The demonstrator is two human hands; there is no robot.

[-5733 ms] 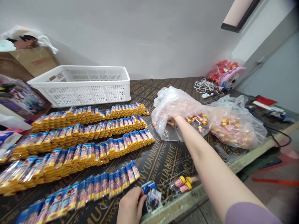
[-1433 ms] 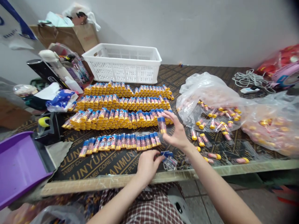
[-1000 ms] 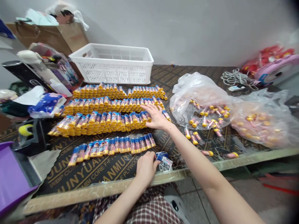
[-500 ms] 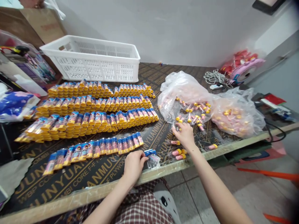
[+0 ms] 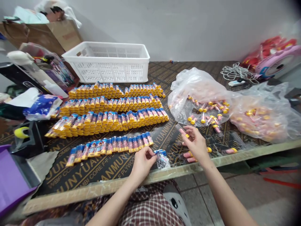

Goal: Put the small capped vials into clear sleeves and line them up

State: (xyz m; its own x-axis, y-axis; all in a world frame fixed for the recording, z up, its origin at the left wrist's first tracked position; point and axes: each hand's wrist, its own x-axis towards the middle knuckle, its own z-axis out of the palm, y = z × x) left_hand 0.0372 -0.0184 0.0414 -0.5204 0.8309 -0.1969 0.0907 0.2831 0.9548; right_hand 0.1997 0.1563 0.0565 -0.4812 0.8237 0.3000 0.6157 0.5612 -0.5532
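Observation:
My left hand (image 5: 144,161) is closed in a pinch at the left edge of a small pile of clear plastic sleeves (image 5: 162,159) with blue ends, near the table's front edge. Its fingertips partly hide what they grip. To the right, my right hand (image 5: 195,142) has its fingers around a small clear tube (image 5: 182,131) with a pink label and a yellow cap, tilted above the table. Under and beside that hand lie several similar tubes (image 5: 188,154), partly covered by it. Left of my left hand stretches a slanting row of blue-and-yellow tubes (image 5: 109,145).
Stacked rows of sleeved tubes (image 5: 110,121) stand behind the single row. A white basket (image 5: 113,72) is at the back. Two plastic bags, one open (image 5: 197,78) and one at the right (image 5: 265,125), hold pink-and-yellow tubes. A cable (image 5: 235,72) and pink fan (image 5: 277,61) sit far right.
My right hand has drawn back from the loose tubes by the open bag and now holds one raised. My left hand stays at the sleeves. The camera view has swung left.

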